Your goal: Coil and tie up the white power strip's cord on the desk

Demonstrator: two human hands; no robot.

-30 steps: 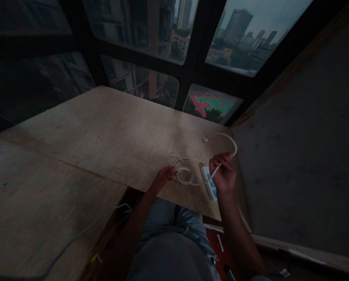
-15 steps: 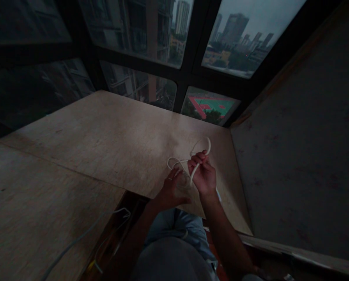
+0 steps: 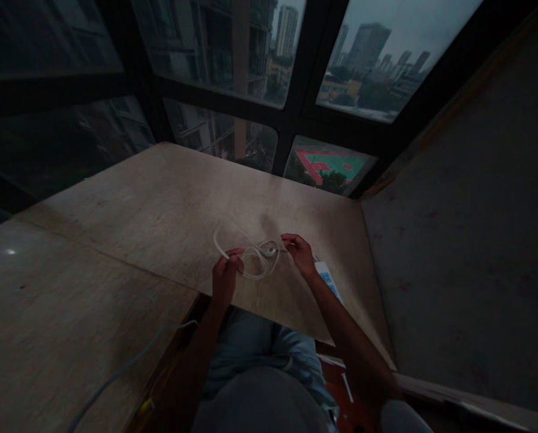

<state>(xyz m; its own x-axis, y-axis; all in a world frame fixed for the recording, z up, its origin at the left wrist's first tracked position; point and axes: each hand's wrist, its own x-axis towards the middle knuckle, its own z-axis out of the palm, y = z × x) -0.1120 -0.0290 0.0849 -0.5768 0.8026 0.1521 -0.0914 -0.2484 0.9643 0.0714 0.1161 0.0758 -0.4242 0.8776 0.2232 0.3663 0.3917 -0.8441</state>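
My left hand is closed on a white power cord, near the table's front edge. A stiff bend of the cord rises above its fingers, and the rest lies in loose loops between my hands. Among the loops, at their right side, is a pale plug-like end, too dim to make out clearly. My right hand hovers right of the loops with its fingers loosely curved and apart. Beside my right forearm lies a white power strip with blue sockets, partly hidden by the arm.
The pale wooden tabletop runs up to dark-framed windows. A wall closes the right side. At lower left, a grey cable crosses the table edge near a yellow connector. My legs are under the front edge.
My left hand has moved left and taken hold of the cord. My right hand has let go of it and opened. The loops now lie spread between the hands, and the power strip shows more.
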